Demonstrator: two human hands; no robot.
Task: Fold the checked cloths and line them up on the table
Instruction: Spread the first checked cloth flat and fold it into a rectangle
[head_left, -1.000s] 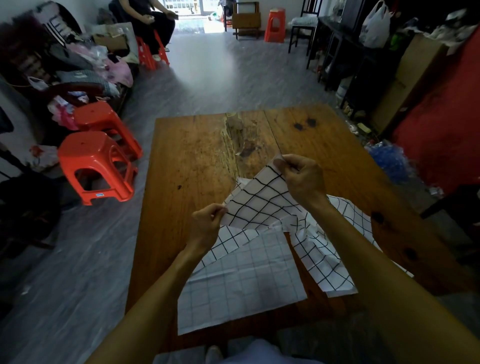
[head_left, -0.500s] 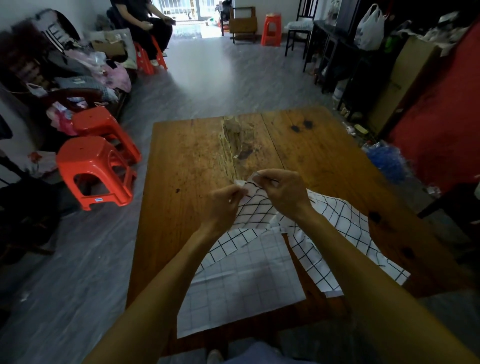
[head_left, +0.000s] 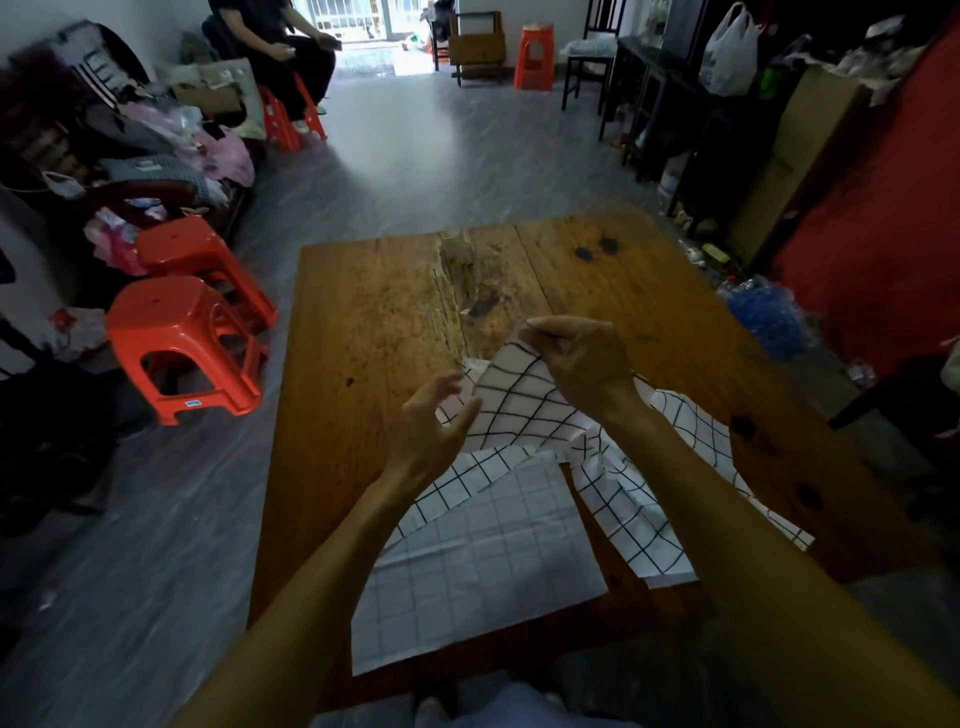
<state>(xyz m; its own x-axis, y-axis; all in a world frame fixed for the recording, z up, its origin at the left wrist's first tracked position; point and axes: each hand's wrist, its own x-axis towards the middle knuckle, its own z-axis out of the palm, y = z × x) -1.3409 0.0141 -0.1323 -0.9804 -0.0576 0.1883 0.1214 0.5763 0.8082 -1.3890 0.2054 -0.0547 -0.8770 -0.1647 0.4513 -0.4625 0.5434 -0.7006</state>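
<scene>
Here the checked cloth (head_left: 524, 410) is lifted at one corner — pinched in the closed right hand (head_left: 582, 364) — while its rest trails over the wooden table (head_left: 374, 322). The left hand (head_left: 434, 421) hovers beside it, fingers spread, holding nothing. A paler cloth (head_left: 483, 571) lies flat underneath.

White cloth (head_left: 524, 410) with bold black checks, paler grey-lined cloth (head_left: 483, 571) at 6 o'clock, on a worn brown table (head_left: 374, 322); orange-red stools (head_left: 182, 332) at 9 o'clock.
</scene>
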